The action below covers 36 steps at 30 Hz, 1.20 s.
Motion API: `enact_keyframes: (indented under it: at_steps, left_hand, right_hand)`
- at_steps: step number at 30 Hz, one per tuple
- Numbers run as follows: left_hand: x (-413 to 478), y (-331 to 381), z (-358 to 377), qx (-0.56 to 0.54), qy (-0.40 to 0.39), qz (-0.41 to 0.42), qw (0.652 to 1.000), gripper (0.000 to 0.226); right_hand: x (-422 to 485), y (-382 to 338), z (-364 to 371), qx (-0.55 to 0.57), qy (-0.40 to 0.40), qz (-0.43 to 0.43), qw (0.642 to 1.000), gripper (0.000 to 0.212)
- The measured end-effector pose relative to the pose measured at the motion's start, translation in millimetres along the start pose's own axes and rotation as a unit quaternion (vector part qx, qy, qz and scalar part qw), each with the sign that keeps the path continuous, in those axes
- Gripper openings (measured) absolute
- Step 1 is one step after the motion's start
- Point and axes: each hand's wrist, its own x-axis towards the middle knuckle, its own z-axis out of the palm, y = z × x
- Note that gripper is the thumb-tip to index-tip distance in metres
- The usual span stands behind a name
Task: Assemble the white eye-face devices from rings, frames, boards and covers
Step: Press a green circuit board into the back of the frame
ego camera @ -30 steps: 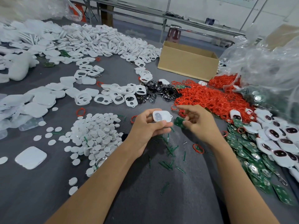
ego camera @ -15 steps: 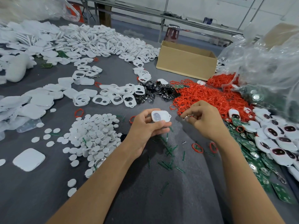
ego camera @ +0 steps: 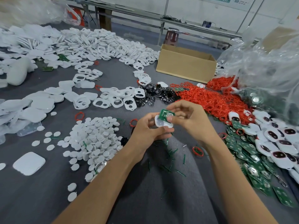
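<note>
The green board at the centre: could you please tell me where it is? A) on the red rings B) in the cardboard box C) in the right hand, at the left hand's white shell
C: the right hand holds the green board at the white shell that the left hand grips.

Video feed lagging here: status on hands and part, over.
Left hand grips white oval plastic shell. Right hand pinches green circuit board at its upper edge. Nothing in the way.

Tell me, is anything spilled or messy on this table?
Yes. Thin green scraps lie scattered across the grey table, and a few red rings sit apart from the big red ring pile.
</note>
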Motion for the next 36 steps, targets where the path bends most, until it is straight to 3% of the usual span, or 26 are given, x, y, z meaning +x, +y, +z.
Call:
enact_keyframes:
  at_steps: [5, 10, 21, 36]
  left_hand:
    - [-1.1, 0.1, 0.4, 0.005, -0.003, -0.001, 1.0, 0.041]
    - [-1.2, 1.5, 0.2, 0.001, 0.002, -0.001, 1.0, 0.038]
    - [1.9, -1.0, -2.7, -0.001, 0.007, -0.005, 1.0, 0.034]
    - [0.6, 0.5, -2.2, 0.016, 0.003, -0.009, 1.0, 0.037]
  right_hand:
    - [-2.2, -1.4, 3.0, -0.05, -0.034, 0.006, 0.998, 0.022]
    - [-1.0, 0.8, -0.2, -0.178, -0.016, -0.032, 0.983, 0.019]
    - [0.7, 0.6, -1.8, -0.307, 0.0, -0.082, 0.948, 0.014]
    - [0.1, 4.2, -2.5, -0.325, -0.027, -0.11, 0.939, 0.014]
